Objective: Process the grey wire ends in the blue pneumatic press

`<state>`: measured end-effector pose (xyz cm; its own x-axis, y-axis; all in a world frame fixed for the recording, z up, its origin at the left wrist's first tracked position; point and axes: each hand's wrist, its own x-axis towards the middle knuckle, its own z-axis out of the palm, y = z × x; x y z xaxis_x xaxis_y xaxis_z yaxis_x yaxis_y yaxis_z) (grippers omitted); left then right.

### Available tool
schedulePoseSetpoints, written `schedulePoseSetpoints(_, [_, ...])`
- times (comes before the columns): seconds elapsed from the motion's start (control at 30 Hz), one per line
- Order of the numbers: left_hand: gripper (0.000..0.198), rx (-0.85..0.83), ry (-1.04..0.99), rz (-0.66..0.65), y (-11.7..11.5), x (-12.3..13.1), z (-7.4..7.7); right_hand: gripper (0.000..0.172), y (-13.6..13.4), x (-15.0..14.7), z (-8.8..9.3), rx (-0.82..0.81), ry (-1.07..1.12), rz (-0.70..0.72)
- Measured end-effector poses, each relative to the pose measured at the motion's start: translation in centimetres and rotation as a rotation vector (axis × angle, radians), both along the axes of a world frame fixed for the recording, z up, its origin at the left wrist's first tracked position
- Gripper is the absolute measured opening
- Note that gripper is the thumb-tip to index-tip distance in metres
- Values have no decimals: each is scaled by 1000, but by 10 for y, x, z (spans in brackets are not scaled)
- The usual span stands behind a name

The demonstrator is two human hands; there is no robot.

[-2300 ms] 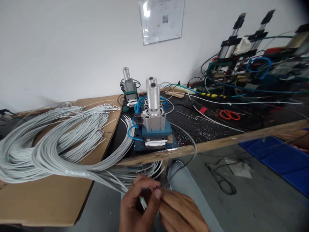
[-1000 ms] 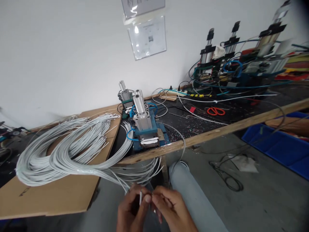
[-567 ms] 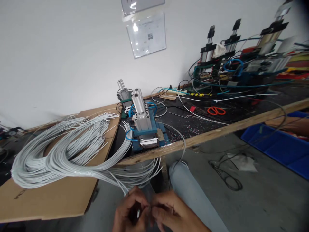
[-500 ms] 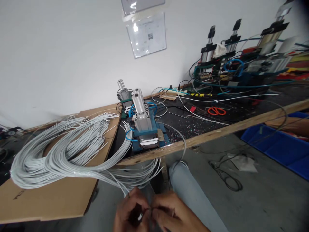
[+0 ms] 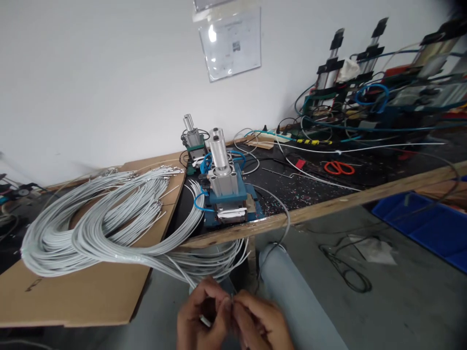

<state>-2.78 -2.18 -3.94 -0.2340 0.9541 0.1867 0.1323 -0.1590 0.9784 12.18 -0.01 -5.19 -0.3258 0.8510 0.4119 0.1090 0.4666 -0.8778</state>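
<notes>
My left hand [image 5: 204, 316] is closed in a pinch at the bottom centre. A short piece of white cable [image 5: 205, 321] shows inside its curled fingers. My right hand [image 5: 260, 321] is also pinched, its fingertips meeting those of the left. What sits between the fingertips is too small and covered to make out. Just beyond the hands, a large coiled bundle of grey-white cables [image 5: 127, 253] lies over the bench edge, with loose ends hanging below. Behind them stands a small pneumatic press [image 5: 223, 180] with a blue base and a silver cylinder.
Flattened cardboard [image 5: 98, 306] lies under the coils. A second press [image 5: 192, 138] stands behind the first. Orange-handled scissors [image 5: 339, 168] and a bent metal rod lie on the black bench. Several machines stand at the right, above a blue bin [image 5: 419, 223]. My leg [image 5: 292, 287] extends under the wooden bench edge [image 5: 317, 210].
The camera view has turned slightly, so the bench and presses appear farther right. Both hands stay pinched together, with the right hand's fingers a little more upright.
</notes>
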Motion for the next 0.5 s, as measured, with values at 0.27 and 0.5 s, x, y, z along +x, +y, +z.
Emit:
schedulePoseSetpoints(0.27, [19,3,389,-178,7,-9,27,52,14,21,14,208,-247,119])
schedulePoseSetpoints(0.5, [43,-300,-158,-31,0,16,24,56,-7,-3,-11,-429,153,70])
